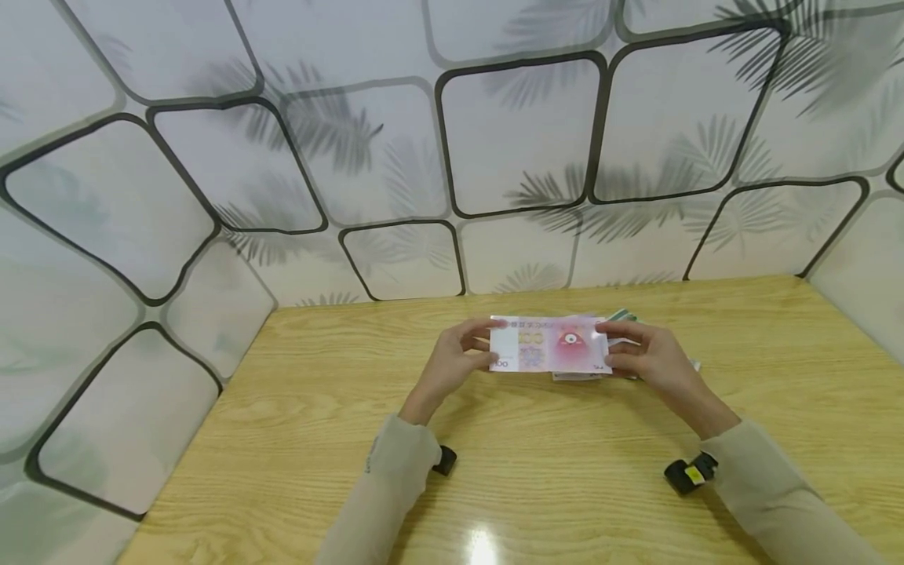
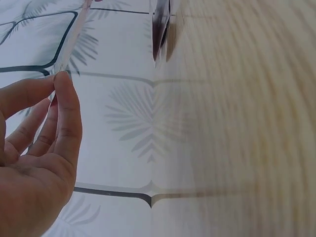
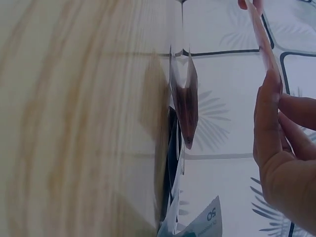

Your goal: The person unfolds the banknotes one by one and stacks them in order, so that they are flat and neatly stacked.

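Note:
A pink and white banknote (image 1: pixel 551 345) printed with 100 is stretched flat above the table, its printed face toward the head camera. My left hand (image 1: pixel 452 361) pinches its left end between thumb and fingers. At the other end, my right hand (image 1: pixel 657 357) pinches the right edge. From the right wrist, the held banknote (image 3: pixel 266 47) appears edge-on. Beyond and below it lie more loose notes (image 1: pixel 579 377), mostly covered in the head view. Among these, the right wrist view shows a bent reddish note (image 3: pixel 187 108) and a greenish note (image 3: pixel 207 222) marked 50.
The wooden table (image 1: pixel 304 439) spreads under both arms and meets a patterned backdrop (image 1: pixel 395 173) at the rear and sides. Small black devices sit at the left wrist (image 1: pixel 444 461) and, with a yellow label, the right wrist device (image 1: pixel 688 474).

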### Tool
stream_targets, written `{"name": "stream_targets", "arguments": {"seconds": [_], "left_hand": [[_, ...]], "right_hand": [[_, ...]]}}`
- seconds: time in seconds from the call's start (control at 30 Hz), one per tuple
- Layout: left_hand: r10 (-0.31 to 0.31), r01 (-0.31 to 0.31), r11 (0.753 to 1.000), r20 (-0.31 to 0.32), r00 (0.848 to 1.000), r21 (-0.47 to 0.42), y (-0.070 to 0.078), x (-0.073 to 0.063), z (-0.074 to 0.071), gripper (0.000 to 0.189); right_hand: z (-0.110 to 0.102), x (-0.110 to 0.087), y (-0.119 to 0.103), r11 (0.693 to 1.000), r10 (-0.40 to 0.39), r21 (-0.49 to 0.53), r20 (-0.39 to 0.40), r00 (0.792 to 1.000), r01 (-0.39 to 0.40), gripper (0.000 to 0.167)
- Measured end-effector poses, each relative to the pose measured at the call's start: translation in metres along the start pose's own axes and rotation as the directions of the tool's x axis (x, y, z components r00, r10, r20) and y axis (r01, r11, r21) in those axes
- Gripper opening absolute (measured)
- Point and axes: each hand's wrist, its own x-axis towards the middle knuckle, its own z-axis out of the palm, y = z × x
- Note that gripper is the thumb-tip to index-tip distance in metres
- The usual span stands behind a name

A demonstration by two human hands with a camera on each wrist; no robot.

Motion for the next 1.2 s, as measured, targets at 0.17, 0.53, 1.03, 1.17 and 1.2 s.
{"name": "stream_targets", "arguments": {"seconds": [0.17, 0.53, 1.03, 1.17, 1.2], "left_hand": [[-0.002, 0.002, 1.0, 0.011, 1.0, 0.008, 0.001, -0.005, -0.004, 0.046], [-0.016, 0.016, 1.0, 0.035, 0.999, -0.021, 0.0, -0.02, -0.01, 0.047], [-0.041, 0.042, 0.998, 0.038, 0.998, -0.044, -0.004, -0.037, -0.018, 0.047], [-0.052, 0.054, 0.997, 0.052, 0.997, -0.05, -0.005, -0.041, -0.021, 0.046], [-0.051, 0.053, 0.997, 0.054, 0.997, -0.048, -0.005, -0.041, -0.021, 0.046]], "right_hand": [[0.003, -0.001, -0.002, 1.0, -0.012, -0.017, 0.011, 1.0, 0.012, 0.05], [0.008, -0.006, -0.004, 0.997, -0.054, -0.046, 0.053, 0.997, 0.057, 0.051], [0.016, -0.012, -0.003, 0.996, -0.088, 0.025, 0.107, 0.99, 0.086, 0.052], [0.018, -0.014, -0.004, 0.996, -0.088, 0.04, 0.121, 0.989, 0.084, 0.053], [0.019, -0.014, -0.004, 0.995, -0.093, 0.042, 0.125, 0.988, 0.088, 0.052]]}}
